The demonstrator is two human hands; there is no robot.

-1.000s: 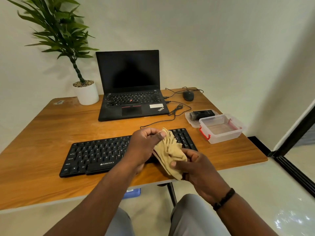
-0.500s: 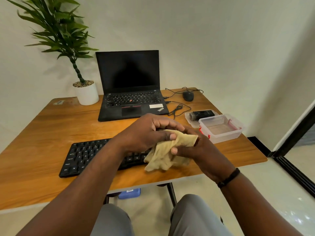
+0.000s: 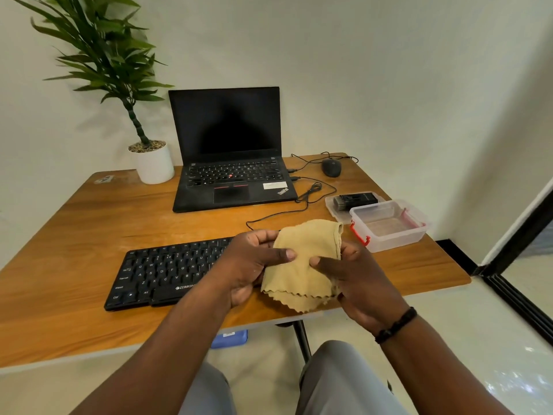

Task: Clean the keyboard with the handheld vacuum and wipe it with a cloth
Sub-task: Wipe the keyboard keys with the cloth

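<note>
Both hands, left (image 3: 251,265) and right (image 3: 356,274), pinch the folded cloth (image 3: 302,262) by thumb and fingers, spread flat just above the keyboard's (image 3: 167,271) right end, likely squaring up a wiping face (the keyboard lies near the table (image 3: 74,235) front edge, within reach).

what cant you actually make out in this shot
- Right end of the keyboard: head view, hidden behind the left hand, right hand and cloth.
- Black device on the clear lid: too small to identify.
- Blue object under the table: mostly hidden by the table edge.
</note>
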